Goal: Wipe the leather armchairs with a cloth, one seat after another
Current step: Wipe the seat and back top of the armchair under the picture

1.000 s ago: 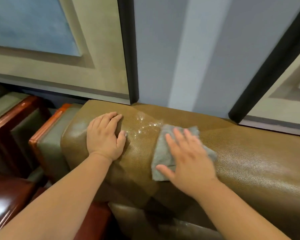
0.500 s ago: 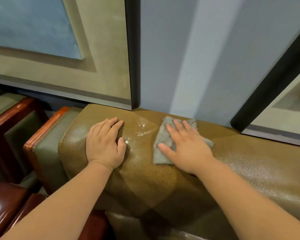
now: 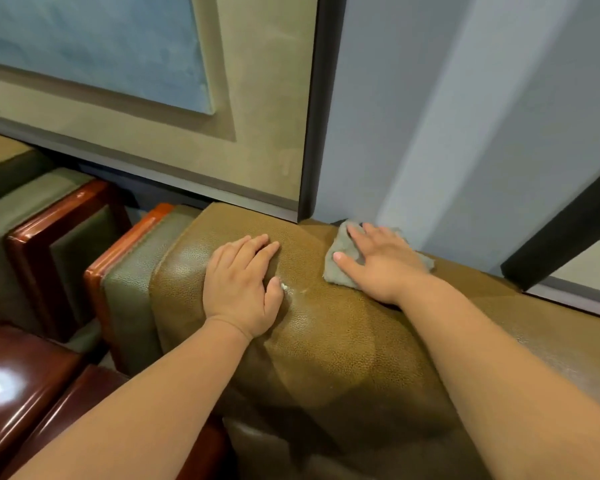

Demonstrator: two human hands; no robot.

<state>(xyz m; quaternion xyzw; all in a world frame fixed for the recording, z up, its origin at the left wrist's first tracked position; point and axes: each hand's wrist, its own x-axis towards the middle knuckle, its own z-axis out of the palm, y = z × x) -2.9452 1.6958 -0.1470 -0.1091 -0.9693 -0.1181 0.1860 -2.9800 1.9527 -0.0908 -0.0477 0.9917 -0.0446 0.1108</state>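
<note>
**Spotter:** Along the top of the backrest (image 3: 326,341), right up against the wall (image 3: 430,116), your right hand (image 3: 385,265) lies flat on the grey cloth (image 3: 336,268). Your fingers are straight and slightly spread. You are pressing the cloth onto the leather, not pinching it.

**Operator:** And my left hand?

**Spotter:** Your left hand (image 3: 239,285) rests palm down on the same backrest, nearer its left end, with the fingers straight and close together. It holds nothing. I'd say it is only steadying you. A small wet shine (image 3: 291,289) sits on the leather just beside your left thumb, between your two hands.

**Operator:** Which step am I on?

**Spotter:** Wiping the top of this armchair's back, I judge. The cloth is at the far edge, where the leather meets the wall.

**Operator:** What does the next move need?

**Spotter:** Probably a stroke back toward you and leftward, so the cloth covers that wet patch. Keep your palm flat and the pressure even so the cloth does not bunch. You will likely need to lift your left hand to wipe under it. The neighbouring armchair (image 3: 32,209) on your left, with its glossy wooden arm (image 3: 59,216), waits its turn.
</note>
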